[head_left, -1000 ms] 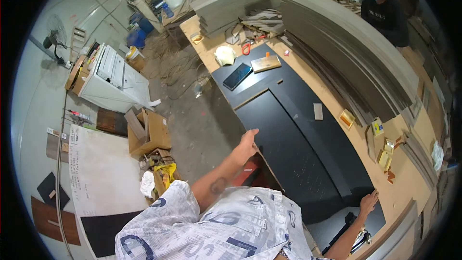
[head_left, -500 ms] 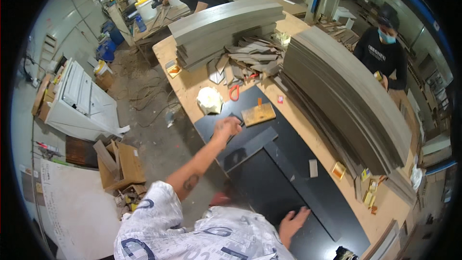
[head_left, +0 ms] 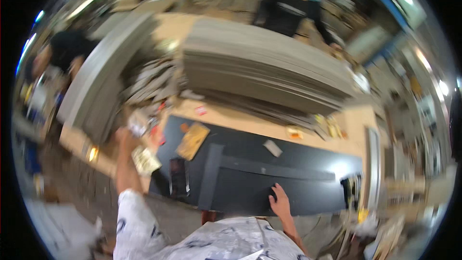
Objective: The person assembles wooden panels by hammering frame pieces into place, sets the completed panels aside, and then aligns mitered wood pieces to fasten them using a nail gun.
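Note:
My left hand (head_left: 124,137) reaches to the far left, beside a heap of thin wooden offcuts (head_left: 153,79) and a red object (head_left: 157,136). Motion blurs its fingers, so a hold cannot be made out. On the black panel (head_left: 245,195), near its front edge, my right hand (head_left: 280,201) rests with fingers apart and nothing in them. A short dark strip (head_left: 213,168) lies across the panel, and a long dark strip (head_left: 288,171) runs lengthwise from it. Left of these lie a dark, glossy rectangular object (head_left: 179,178) and a worn yellowish-brown block (head_left: 193,140).
Tall stacks of curved grey boards stand behind the panel (head_left: 260,67) and at far left (head_left: 103,74). A crumpled cream-coloured item (head_left: 145,161) sits by the panel's left end. A masked person (head_left: 291,9) works beyond the bench; another person (head_left: 67,50) is at the left.
The view has swung to the right. My left hand has moved off the black panel toward the offcuts at its far left. My right hand stays at the panel's near side.

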The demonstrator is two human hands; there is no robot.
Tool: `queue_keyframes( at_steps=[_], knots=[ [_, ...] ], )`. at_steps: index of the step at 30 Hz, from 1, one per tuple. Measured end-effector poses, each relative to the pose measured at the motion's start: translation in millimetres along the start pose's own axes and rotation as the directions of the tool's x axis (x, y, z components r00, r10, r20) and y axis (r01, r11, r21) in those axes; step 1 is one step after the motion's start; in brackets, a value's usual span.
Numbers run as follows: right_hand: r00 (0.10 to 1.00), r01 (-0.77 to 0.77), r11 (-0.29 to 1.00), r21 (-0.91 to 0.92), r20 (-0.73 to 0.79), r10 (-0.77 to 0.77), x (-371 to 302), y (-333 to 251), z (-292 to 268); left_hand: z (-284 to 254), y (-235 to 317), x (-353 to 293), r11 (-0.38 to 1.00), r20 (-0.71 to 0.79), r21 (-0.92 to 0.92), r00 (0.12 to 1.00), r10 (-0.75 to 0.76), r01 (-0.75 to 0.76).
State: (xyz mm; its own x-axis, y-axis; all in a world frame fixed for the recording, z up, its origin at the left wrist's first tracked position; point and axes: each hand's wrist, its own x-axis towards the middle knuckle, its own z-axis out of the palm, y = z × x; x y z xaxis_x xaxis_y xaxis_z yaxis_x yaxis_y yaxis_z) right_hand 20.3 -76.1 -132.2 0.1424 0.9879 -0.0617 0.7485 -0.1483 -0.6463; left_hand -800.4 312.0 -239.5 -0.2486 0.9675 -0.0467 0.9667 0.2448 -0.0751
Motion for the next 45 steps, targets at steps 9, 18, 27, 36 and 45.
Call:
queue_keyframes(
  at_steps=[9, 18, 27, 36, 45],
  knots=[
    [0.986, -0.119, 0.990, -0.079, -0.126, 0.108, -9, 3, -13, -51, 118, -67, -0.223, 0.503, -0.859, 0.842, -0.196, 0.461],
    [0.943, -0.205, 0.942, 0.265, -0.203, 0.262, 8, 88, -118, -195, 362, -340, 0.214, -0.167, -0.965, 0.985, -0.043, -0.154],
    [0.959, -0.117, 0.983, 0.143, -0.242, 0.149, 89, 236, -263, -144, 633, -520, 0.583, 0.135, -0.804, 0.920, 0.369, -0.116],
    [0.906, -0.077, 0.941, 0.329, -0.371, 0.204, 201, 318, -297, -111, 724, -583, 0.904, -0.064, -0.405, 0.990, 0.124, -0.139],
    [0.865, -0.248, 0.959, -0.135, -0.477, 0.157, 401, 404, -333, -102, 742, -588, 0.964, -0.060, -0.169, 0.978, 0.199, -0.207]
  ],
)
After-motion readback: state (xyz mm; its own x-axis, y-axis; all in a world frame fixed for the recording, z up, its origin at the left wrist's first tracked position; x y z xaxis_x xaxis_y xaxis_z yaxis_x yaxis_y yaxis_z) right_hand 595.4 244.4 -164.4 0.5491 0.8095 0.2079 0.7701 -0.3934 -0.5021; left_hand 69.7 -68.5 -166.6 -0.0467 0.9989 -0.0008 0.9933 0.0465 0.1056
